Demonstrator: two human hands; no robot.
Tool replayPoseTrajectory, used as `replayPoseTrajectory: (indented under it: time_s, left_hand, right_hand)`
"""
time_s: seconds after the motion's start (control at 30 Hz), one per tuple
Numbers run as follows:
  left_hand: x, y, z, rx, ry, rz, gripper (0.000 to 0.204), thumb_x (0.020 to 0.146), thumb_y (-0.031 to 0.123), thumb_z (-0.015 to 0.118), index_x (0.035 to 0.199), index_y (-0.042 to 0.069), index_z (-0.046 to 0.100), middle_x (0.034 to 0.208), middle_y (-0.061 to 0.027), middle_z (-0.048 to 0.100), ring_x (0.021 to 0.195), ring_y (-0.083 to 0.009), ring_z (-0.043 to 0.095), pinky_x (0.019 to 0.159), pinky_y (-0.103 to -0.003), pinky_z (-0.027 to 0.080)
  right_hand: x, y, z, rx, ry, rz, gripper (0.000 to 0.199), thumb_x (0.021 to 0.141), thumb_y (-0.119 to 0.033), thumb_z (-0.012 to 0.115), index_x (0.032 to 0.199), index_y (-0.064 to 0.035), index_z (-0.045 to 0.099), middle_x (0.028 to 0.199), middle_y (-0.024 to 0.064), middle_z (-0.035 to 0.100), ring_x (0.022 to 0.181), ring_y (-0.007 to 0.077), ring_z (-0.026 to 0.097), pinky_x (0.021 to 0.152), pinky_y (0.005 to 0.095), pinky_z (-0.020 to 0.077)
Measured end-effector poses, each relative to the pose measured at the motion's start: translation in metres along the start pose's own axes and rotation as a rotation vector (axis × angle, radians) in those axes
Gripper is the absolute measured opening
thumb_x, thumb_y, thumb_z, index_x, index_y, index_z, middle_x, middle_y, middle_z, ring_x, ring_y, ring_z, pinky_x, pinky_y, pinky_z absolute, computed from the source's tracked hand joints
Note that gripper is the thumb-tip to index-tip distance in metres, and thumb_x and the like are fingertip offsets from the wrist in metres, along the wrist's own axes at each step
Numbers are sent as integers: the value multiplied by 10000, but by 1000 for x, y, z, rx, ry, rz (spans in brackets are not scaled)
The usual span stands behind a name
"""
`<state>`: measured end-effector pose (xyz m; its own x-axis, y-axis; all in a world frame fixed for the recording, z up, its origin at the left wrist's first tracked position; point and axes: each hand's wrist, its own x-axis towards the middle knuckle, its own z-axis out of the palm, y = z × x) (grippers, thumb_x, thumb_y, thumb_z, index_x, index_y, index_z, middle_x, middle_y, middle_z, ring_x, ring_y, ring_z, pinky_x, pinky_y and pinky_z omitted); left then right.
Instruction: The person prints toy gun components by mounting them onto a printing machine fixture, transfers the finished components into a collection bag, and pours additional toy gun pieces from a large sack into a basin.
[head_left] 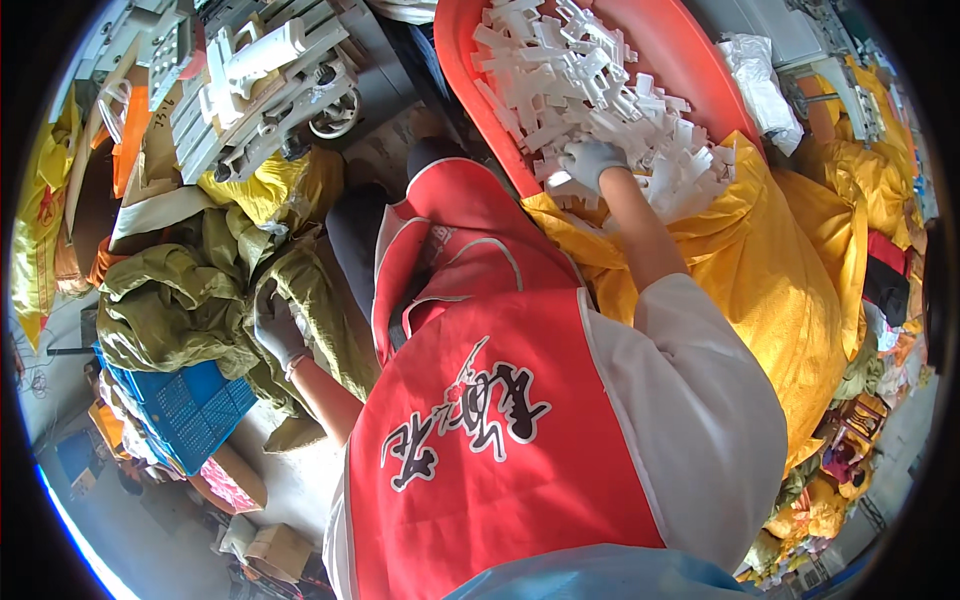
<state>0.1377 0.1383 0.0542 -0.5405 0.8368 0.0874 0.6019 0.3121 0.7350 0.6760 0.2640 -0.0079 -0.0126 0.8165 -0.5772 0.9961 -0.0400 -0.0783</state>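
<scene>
My right hand (594,163), in a grey glove, reaches into a heap of white plastic parts (655,115). Its fingers curl down over pieces at the near side of the heap, and the fingertips are partly hidden. The heap lies in a large red tub (457,70), with a yellow woven sack (765,270) spread at the tub's near end under my right arm. On the left, my left hand (278,325), also gloved in grey, is at an olive-green woven sack (165,305). Its fingers stretch out along the cloth, and nothing shows in them.
A blue plastic crate (190,405) stands beneath the olive sack. Beyond it, at the upper left, is a grey metal machine (265,85) with a handwheel. A cardboard box (280,552) lies at the lower left. A white plastic bag (760,85) rests beside the tub's right rim.
</scene>
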Motion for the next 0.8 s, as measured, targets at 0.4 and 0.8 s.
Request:
replayPoseTrajectory:
  time_s: [0.4, 0.8]
  left_hand:
    - [35, 68, -4, 138, 174, 246, 226, 850, 72, 527, 1033, 38, 655, 990, -156, 665, 931, -297, 637, 826, -349, 485]
    - [117, 213, -12, -21, 102, 710, 282, 840, 130, 617, 1112, 58, 618, 1080, -136, 636, 975, -301, 613, 861, -359, 485]
  right_hand:
    - [-26, 21, 60, -148, 103, -61, 566, 817, -265, 574, 1360, -219, 420, 1380, 169, 394, 1179, 401, 480, 973, 465, 416]
    - [-17, 41, 45, 653, 355, -87, 525, 853, -133, 553, 1363, -131, 430, 1265, 151, 513, 1135, 297, 530, 901, 357, 460]
